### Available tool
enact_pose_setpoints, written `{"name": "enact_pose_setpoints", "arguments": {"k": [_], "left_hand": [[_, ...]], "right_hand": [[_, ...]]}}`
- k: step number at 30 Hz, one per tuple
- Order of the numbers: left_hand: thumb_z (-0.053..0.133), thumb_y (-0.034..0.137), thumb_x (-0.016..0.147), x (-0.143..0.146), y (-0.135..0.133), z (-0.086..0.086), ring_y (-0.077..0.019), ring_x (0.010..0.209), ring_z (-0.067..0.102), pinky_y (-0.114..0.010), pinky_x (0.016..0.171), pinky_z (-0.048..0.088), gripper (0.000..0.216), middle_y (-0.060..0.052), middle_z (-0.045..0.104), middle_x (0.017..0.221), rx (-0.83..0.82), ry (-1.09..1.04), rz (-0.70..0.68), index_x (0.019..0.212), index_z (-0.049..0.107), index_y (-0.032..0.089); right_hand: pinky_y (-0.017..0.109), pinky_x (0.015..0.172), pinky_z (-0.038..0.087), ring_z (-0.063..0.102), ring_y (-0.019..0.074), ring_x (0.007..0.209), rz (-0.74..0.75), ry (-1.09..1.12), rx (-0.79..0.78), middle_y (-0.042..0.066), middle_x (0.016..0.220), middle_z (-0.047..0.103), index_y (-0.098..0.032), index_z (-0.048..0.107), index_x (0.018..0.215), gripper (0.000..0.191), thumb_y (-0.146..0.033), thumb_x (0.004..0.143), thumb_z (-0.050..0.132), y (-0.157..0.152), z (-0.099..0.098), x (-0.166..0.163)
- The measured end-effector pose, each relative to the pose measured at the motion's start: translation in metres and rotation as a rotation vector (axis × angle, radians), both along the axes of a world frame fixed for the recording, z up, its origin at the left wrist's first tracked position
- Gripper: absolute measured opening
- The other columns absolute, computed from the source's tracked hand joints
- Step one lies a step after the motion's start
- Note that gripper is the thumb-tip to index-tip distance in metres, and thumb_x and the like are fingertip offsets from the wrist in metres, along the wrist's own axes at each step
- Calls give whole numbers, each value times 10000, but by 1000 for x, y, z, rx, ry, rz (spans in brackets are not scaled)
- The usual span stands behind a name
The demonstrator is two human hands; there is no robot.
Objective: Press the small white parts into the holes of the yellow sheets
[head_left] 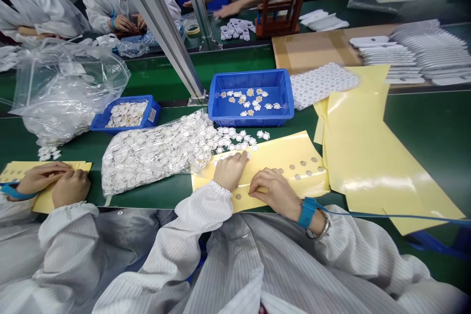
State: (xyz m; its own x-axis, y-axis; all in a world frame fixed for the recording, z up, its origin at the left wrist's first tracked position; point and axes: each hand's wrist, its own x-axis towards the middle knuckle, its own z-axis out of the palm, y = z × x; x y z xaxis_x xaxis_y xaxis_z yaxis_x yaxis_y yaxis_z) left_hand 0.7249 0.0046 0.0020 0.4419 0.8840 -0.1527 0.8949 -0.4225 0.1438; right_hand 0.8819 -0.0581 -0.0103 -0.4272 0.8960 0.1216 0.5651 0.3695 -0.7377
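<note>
**Both Hands on Yellow Backing Sheet**

I read my left hand (230, 170) and right hand (275, 194) on a glossy yellow backing sheet (294, 162) with round holes. Each hand's fingers (239, 156) lie together; whether they pinch the sheet I cannot tell. Small white round labels (231, 140) lie loose beside the left fingertips. A clear plastic bag of white labels (154, 152) lies just left, on a green conveyor belt (434, 137).

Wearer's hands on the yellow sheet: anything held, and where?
No clear grip. The left hand rests its fingertips on the yellow sheet beside small white pieces; the right hand lies on its near part. A pinched piece cannot be ruled out.
</note>
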Motion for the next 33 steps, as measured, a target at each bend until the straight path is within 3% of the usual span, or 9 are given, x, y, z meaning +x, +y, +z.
{"name": "enact_pose_setpoints", "arguments": {"k": [4,7,12,14,17,21,33], "left_hand": [[313,89,895,4,0,5,-229,852,634,-292,642,417,424,-155,632,977,-30,155,-84,1305,416,105],[341,88,881,3,2,2,-237,845,635,-300,643,420,391,-167,636,977,-24,115,-89,1252,464,94],[371,258,907,-7,8,-4,-196,795,626,-279,702,421,275,-89,679,915,-30,-301,128,978,622,170],[406,304,889,-9,8,-2,-175,775,616,-256,704,422,262,-47,688,878,-114,-535,220,897,642,191],[457,340,844,-7,3,1,-146,604,564,-239,572,406,258,-14,651,706,-324,-758,326,831,657,178],[497,334,795,-1,-3,1,-119,448,440,-232,451,338,239,24,531,506,-467,-833,432,767,669,170],[505,313,769,2,-3,0,-151,578,521,-243,536,387,213,11,554,526,-442,-856,417,696,653,178]], "right_hand": [[344,749,370,571,180,859,-22,24,2,23,925,654,-225,659,808,31,-247,793,674,-1,-3,0],[362,764,393,579,187,844,-23,81,-37,25,893,661,-217,650,703,94,-244,790,672,0,0,0],[347,812,471,605,185,872,-99,417,-285,38,887,657,-214,644,738,143,-342,800,638,10,14,8],[344,846,475,607,189,899,-210,502,-315,41,906,652,-207,642,747,176,-380,783,643,19,18,13],[362,888,461,594,207,966,-327,558,-290,55,950,648,-200,636,730,206,-404,750,662,33,15,17],[361,864,466,584,216,1005,-348,544,-330,76,1021,635,-191,638,709,188,-376,737,660,43,5,12],[337,834,459,596,200,967,-346,429,-275,71,981,649,-187,631,710,116,-290,762,638,43,1,4]]}}
